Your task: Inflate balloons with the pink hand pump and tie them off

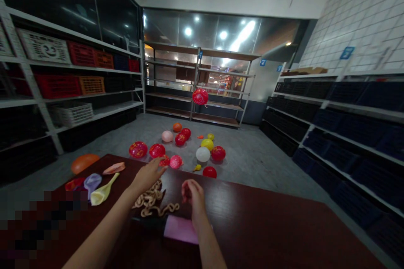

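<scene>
My left hand (149, 175) reaches over a heap of beige twisted cord (150, 196) on the table, fingers stretched forward and holding nothing visible. To its right, my right hand (193, 195) is raised above the table, its fingers loosely bent with nothing seen in them. Below its wrist lies a smooth pink-purple cylinder (180, 229), partly covered by the forearm. Limp balloons rest at the table's left: a pale yellow balloon (103, 192), a lilac balloon (92, 181), a peach balloon (114, 168) and a red balloon (74, 183). A round red balloon (200, 96) hangs in the air beyond the hands.
Past the dark brown table (268, 218), several inflated balloons lie on the grey floor, among them a white balloon (203, 154) and an orange balloon (85, 163). Shelves with crates (58, 85) line the left; dark bins (334, 126) fill the right. A metal rack (170, 111) stands behind.
</scene>
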The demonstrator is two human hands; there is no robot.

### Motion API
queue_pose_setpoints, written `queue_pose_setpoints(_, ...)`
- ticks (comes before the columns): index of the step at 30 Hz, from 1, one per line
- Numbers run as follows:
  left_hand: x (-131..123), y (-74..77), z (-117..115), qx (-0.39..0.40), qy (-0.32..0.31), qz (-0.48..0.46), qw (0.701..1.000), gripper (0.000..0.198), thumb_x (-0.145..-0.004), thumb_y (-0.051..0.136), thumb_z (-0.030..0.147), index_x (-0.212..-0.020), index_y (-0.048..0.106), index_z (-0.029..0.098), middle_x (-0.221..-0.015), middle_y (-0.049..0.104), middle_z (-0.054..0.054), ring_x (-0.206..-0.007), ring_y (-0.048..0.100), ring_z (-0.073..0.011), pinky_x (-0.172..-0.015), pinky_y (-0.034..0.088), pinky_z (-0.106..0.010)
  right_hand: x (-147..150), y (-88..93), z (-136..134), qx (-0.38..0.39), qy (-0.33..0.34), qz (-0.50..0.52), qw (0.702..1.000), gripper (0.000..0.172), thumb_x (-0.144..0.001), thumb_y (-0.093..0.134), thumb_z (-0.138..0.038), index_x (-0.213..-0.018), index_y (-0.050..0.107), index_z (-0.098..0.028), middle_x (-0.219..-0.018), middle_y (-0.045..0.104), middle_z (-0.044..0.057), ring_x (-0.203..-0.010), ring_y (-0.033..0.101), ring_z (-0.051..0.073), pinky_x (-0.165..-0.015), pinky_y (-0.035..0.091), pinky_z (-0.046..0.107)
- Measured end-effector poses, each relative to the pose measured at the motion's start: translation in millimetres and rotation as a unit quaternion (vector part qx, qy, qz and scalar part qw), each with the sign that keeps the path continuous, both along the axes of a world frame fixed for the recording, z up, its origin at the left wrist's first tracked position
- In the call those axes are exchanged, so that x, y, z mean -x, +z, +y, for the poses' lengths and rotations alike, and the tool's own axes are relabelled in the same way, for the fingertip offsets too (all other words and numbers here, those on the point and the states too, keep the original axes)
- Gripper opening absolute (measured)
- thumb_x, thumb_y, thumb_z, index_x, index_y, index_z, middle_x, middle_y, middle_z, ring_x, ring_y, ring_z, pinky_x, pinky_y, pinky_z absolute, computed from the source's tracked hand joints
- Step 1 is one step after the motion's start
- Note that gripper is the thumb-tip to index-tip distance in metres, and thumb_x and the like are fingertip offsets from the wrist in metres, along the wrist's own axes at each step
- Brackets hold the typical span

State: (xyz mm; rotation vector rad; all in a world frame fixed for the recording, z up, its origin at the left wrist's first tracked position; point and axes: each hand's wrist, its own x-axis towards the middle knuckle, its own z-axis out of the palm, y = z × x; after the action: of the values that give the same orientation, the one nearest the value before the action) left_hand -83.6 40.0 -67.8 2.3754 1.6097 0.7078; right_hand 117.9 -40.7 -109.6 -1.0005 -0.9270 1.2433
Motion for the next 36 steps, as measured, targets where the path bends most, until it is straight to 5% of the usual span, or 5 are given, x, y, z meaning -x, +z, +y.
queue_pose_setpoints(12, 96, -68.1, -64, -0.138, 0.087, -0.13, 0.978, 0.029, -0.092, 0.048, 0.022, -0.114, 0.063, 0.012, -0.114, 0.069, -0.02, -0.113, 0.064, -0.0361, -0.104, 0.048, -0.054, -22, 27.4, -29, -0.015, 0.154, -0.226, 0.962, 0.038, -0.074, 0.077, -0.054, -0.084, 0.072, -0.018, -0.075, 0.067, 0.0, -0.066, 0.056, 0.012, -0.062, 0.042, 0.025)
queue_pose_setpoints(16, 101, -75.6, -76, -0.126, 0.123, -0.141, 0.974, 0.027, -0.091, 0.046, 0.011, -0.112, 0.062, 0.014, -0.114, 0.069, -0.018, -0.114, 0.063, -0.0326, -0.105, 0.049, -0.049, -37, 39.9, -42, -0.007, 0.263, -0.475, 0.84, 0.045, -0.079, 0.073, -0.051, -0.112, 0.071, -0.021, -0.106, 0.072, 0.006, -0.092, 0.064, 0.021, -0.085, 0.05, 0.035)
queue_pose_setpoints(21, 98, -77.2, -73, -0.112, 0.157, -0.146, 0.97, 0.027, -0.09, 0.049, 0.005, -0.11, 0.063, 0.015, -0.114, 0.067, -0.016, -0.118, 0.06, -0.0301, -0.107, 0.047, -0.044, -41, 36.9, -47, 0.025, 0.295, -0.568, 0.768, 0.064, -0.064, 0.083, -0.042, -0.123, 0.068, -0.02, -0.124, 0.071, 0.009, -0.11, 0.065, 0.028, -0.101, 0.049, 0.043)
queue_pose_setpoints(27, 101, -66.8, -79, -0.132, 0.237, -0.108, 0.957, 0.041, -0.09, 0.053, 0.004, -0.129, 0.061, 0.013, -0.131, 0.061, -0.017, -0.127, 0.053, -0.0313, -0.111, 0.043, -0.044, -40, 39.0, -52, 0.052, 0.28, -0.556, 0.781, 0.054, -0.072, 0.075, -0.049, -0.115, 0.071, -0.017, -0.111, 0.077, 0.009, -0.098, 0.071, 0.027, -0.09, 0.055, 0.038)
queue_pose_setpoints(36, 103, -64.5, -82, -0.055, 0.337, -0.03, 0.939, 0.048, -0.09, 0.073, 0.019, -0.134, 0.06, 0.005, -0.152, 0.047, -0.023, -0.146, 0.032, -0.0406, -0.117, 0.032, -0.051, -34, 18.6, -63, 0.195, 0.18, -0.224, 0.938, 0.039, -0.076, 0.078, -0.048, -0.104, 0.074, -0.021, -0.093, 0.079, 0.01, -0.075, 0.073, 0.024, -0.063, 0.061, 0.033)
